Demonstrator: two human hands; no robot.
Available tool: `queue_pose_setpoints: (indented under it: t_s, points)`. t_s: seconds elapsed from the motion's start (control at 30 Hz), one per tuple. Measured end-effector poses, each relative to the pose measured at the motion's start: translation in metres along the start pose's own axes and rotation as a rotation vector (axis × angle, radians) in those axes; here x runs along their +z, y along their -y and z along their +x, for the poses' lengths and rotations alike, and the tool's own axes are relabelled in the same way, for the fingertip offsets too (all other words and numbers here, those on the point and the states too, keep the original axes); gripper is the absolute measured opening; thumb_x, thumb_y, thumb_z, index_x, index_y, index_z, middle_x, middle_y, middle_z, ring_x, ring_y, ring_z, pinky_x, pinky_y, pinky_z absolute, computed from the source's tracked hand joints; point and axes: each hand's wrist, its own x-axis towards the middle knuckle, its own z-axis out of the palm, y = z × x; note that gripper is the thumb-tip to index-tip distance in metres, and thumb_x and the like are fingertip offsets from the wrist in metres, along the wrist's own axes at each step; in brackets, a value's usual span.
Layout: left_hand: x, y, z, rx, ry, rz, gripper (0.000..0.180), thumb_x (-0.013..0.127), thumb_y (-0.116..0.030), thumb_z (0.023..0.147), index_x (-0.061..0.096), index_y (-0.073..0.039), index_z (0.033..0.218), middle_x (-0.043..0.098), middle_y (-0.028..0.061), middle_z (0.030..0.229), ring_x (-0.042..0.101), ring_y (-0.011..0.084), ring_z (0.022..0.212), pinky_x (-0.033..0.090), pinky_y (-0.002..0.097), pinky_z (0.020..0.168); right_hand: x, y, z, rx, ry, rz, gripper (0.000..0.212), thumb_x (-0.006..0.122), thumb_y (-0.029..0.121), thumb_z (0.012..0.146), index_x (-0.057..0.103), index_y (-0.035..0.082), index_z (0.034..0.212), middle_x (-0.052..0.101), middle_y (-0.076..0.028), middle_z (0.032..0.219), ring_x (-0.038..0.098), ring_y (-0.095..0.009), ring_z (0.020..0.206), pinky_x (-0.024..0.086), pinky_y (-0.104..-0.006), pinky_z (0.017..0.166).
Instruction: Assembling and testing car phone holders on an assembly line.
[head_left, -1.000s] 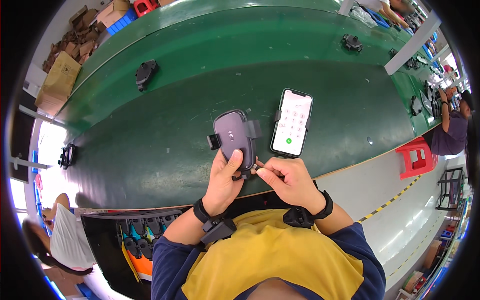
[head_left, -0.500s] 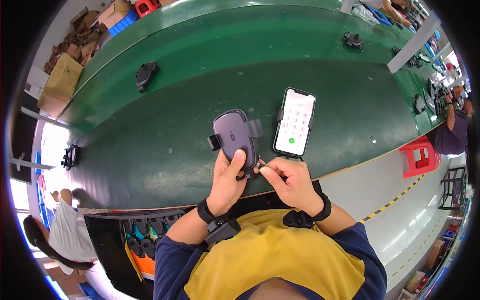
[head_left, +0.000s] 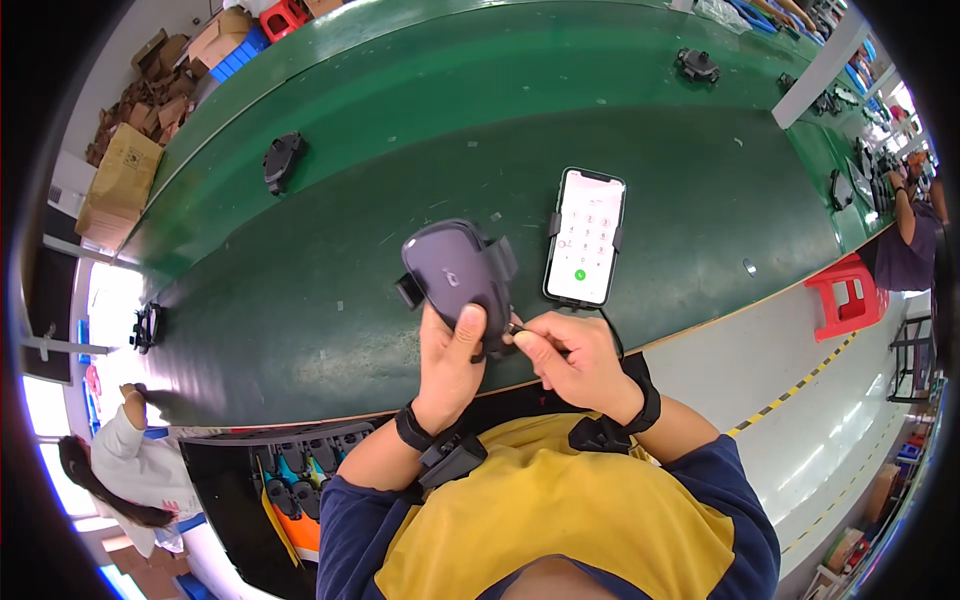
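My left hand (head_left: 452,352) is closed around the lower end of a dark grey phone holder (head_left: 452,270), thumb on its front face. The holder's side clamp arms stand out to both sides. At its lower right edge, my right hand (head_left: 575,362) pinches the end of a black cable (head_left: 518,329). Whether the plug sits in the holder or just touches it, I cannot tell. Just right of the holder, a phone (head_left: 587,235) with a lit dial keypad lies gripped in another holder, and a black cable runs from its lower end toward my right hand.
On the green table (head_left: 380,200) lie a dark holder (head_left: 285,162) at the far left and another holder (head_left: 697,66) at the far right. A black tray (head_left: 222,480) with several holders is by the front edge. A red stool (head_left: 846,297) stands right; co-workers are at both sides.
The held phone holder has shifted slightly left and tilted, and my right hand has stayed at its lower edge with the cable. The whole view has shifted a little.
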Motion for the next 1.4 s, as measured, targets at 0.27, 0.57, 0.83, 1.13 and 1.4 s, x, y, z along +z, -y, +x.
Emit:
queue_pose_setpoints:
  t_s: [0.27, 0.57, 0.83, 1.13, 1.4]
  points:
    - [-0.006, -0.006, 0.001, -0.018, 0.021, 0.066, 0.041, 0.057, -0.029, 0.087, 0.038, -0.002, 0.110, 0.057, 0.0104, 0.092, 0.060, 0.0191, 0.079, 0.049, 0.0292, 0.067, 0.005, 0.002, 0.004, -0.030, -0.010, 0.045, 0.015, 0.054, 0.012, 0.087, 0.061, 0.000, 0.082, 0.052, -0.003, 0.050, 0.049, -0.007, 0.036, 0.038, -0.0200, 0.038]
    - [-0.026, -0.011, 0.031, 0.051, -0.173, 0.556, 0.035, 0.064, -0.023, 0.082, 0.050, 0.001, 0.103, 0.060, 0.0071, 0.084, 0.059, 0.0152, 0.077, 0.046, 0.0258, 0.069, -0.024, -0.006, 0.010, -0.231, 0.011, -0.479, 0.015, 0.056, 0.012, 0.086, 0.062, -0.002, 0.086, 0.061, -0.006, 0.065, 0.059, -0.012, 0.056, 0.046, -0.0241, 0.051]
    - [-0.061, -0.042, 0.042, -0.275, -0.205, 1.815, 0.030, 0.066, -0.029, 0.076, 0.056, -0.003, 0.064, 0.058, 0.0113, 0.064, 0.054, 0.0267, 0.058, 0.039, 0.0376, 0.061, -0.125, -0.005, 0.004, 0.215, -0.295, -0.291, 0.019, 0.055, 0.013, 0.086, 0.063, -0.004, 0.091, 0.063, -0.006, 0.073, 0.058, -0.010, 0.062, 0.046, -0.0221, 0.058]
    - [0.030, 0.004, 0.007, 0.759, 0.362, 1.594, 0.020, 0.069, -0.020, 0.070, 0.057, -0.005, 0.076, 0.056, 0.0110, 0.073, 0.051, 0.0293, 0.065, 0.040, 0.0379, 0.067, -0.155, -0.044, 0.072, 0.282, -0.341, -0.160, 0.023, 0.051, 0.017, 0.087, 0.062, -0.001, 0.093, 0.062, -0.006, 0.068, 0.058, -0.012, 0.057, 0.046, -0.0240, 0.055]
    - [0.031, 0.036, 0.079, 0.111, 0.018, 1.112, 0.075, 0.071, -0.021, 0.068, 0.034, -0.003, 0.130, 0.051, 0.0154, 0.111, 0.054, 0.0283, 0.084, 0.045, 0.0358, 0.076, -0.140, -0.057, 0.092, 0.339, -0.239, -0.170, 0.024, 0.051, 0.021, 0.089, 0.061, 0.002, 0.099, 0.061, -0.003, 0.078, 0.056, -0.009, 0.066, 0.045, -0.0231, 0.059]
